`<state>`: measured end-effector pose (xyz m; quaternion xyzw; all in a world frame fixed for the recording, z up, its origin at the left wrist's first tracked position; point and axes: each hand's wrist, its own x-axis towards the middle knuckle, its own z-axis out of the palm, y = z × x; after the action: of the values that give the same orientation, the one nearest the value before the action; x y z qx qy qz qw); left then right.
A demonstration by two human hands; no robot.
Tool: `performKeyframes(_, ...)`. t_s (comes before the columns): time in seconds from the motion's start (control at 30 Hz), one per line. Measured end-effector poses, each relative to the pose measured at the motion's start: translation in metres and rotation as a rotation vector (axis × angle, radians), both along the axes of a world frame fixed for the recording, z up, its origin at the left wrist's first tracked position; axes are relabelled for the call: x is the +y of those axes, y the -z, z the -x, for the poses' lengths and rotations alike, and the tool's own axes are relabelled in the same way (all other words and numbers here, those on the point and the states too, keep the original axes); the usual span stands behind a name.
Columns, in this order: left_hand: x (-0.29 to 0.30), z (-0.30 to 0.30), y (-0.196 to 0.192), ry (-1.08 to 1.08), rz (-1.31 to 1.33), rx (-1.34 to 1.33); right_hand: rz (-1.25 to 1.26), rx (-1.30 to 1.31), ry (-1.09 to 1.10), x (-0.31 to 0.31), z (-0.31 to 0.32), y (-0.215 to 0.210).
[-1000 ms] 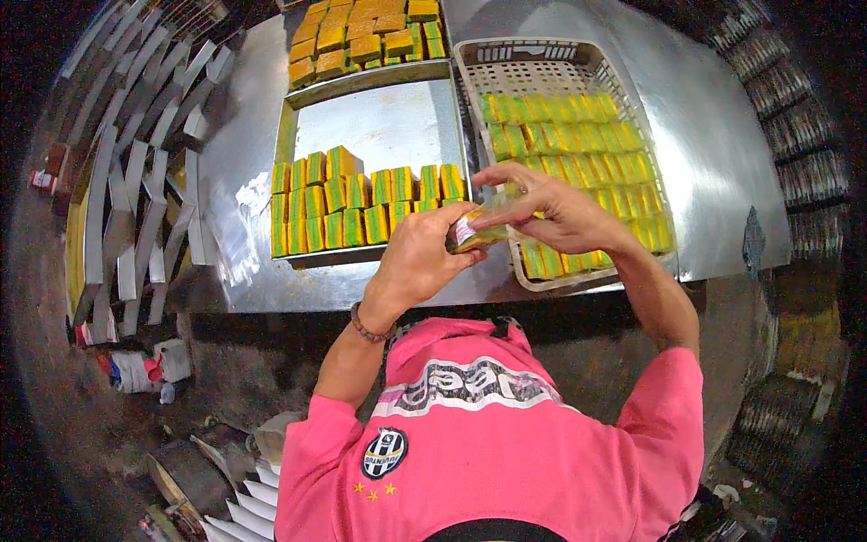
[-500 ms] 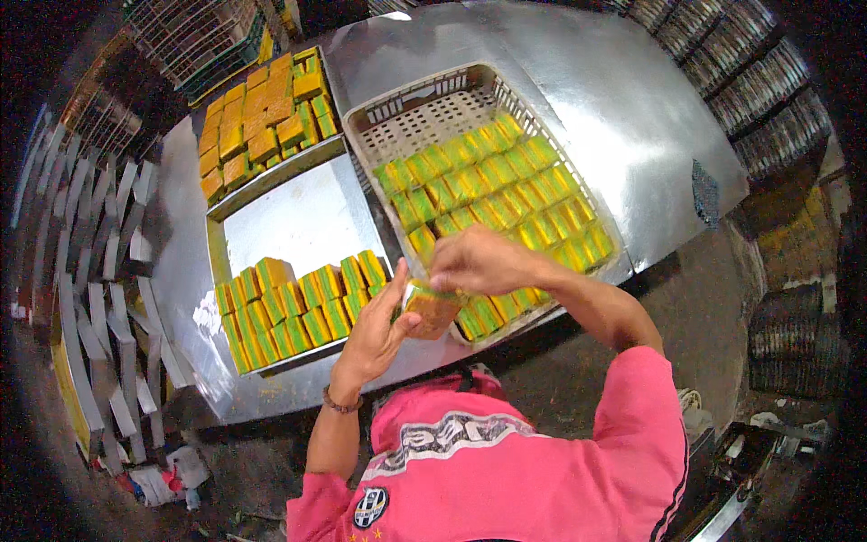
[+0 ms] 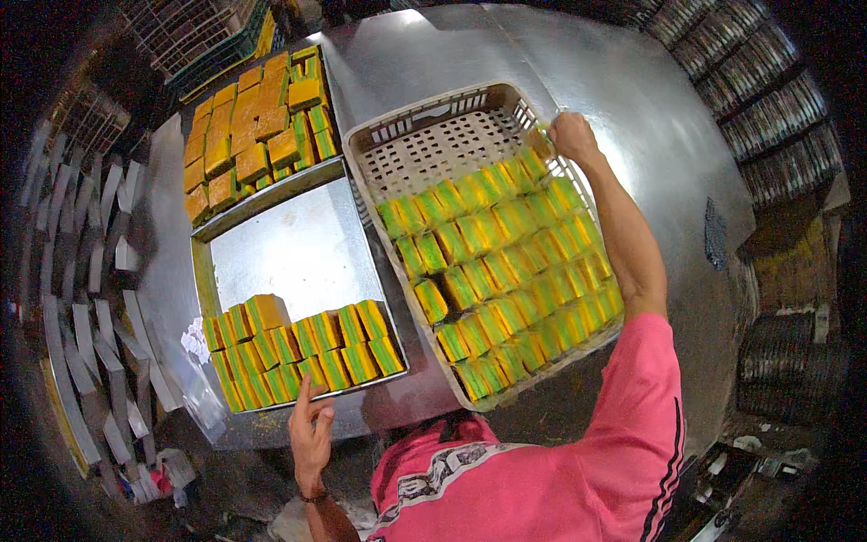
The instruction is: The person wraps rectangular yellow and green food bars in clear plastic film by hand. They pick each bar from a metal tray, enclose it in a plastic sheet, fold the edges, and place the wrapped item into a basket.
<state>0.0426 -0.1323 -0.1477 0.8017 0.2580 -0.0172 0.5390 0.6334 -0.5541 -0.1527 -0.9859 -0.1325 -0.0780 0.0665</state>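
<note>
At the far right corner of a perforated plastic crate [image 3: 366, 149], my right hand [image 3: 573, 137] grips a wrapped slice of layered cake [image 3: 540, 142] at the end of the farthest row. Rows of green-and-yellow cake slices [image 3: 533, 271] in the crate have a clear-film sheen. My left hand [image 3: 312, 438] is open, its index finger stretched toward the front edge of a metal tray [image 3: 368, 257]. Just beyond that fingertip are unwrapped cake slices [image 3: 334, 369], stacked along the tray's near side; whether it touches them I cannot tell.
A second metal tray behind holds brown-topped cake blocks [image 3: 244, 126]. Wire crates [image 3: 194, 36] stand at the far left. Stacked metal trays [image 3: 99, 298] line the left side, and dark stacked trays [image 3: 768, 117] the right. A blue cloth [image 3: 714, 233] lies near the table's right edge.
My hands have parted from around one cake piece. The right went far and right to the crate's corner with a slice; the left dropped back toward the metal tray, holding nothing.
</note>
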Motion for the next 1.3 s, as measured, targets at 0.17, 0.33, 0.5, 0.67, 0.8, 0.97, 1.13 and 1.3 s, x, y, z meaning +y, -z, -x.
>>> performKeyframes(0.17,0.013,0.018,0.008,-0.117,-0.034,0.116,0.283,0.374,-0.052,0.014,-0.023,-0.007)
performKeyframes(0.33,0.029,0.022,0.000,-0.141,-0.020,0.043,0.186,0.269,-0.186,0.032,-0.071,-0.024)
performKeyframes(0.5,0.039,0.048,0.006,-0.219,-0.059,0.093,0.296,0.699,-0.198,0.095,-0.041,0.019)
performKeyframes(0.67,0.054,0.091,0.001,-0.255,-0.164,0.209,0.280,0.834,-0.224,0.044,-0.025,0.066)
performKeyframes(0.8,0.076,0.125,0.006,-0.228,-0.317,0.228,0.225,0.746,-0.119,0.028,-0.018,0.088)
performKeyframes(0.97,0.145,0.160,0.039,-0.428,-0.579,0.130,-0.310,-0.038,-0.509,0.032,-0.005,0.060)
performKeyframes(1.13,0.269,0.161,0.043,-0.619,-0.792,0.133,-0.407,0.054,-0.234,0.122,0.186,0.011)
performKeyframes(1.3,0.408,0.122,0.076,-0.442,-1.099,-0.014,-0.514,0.241,-0.128,0.152,0.363,0.032)
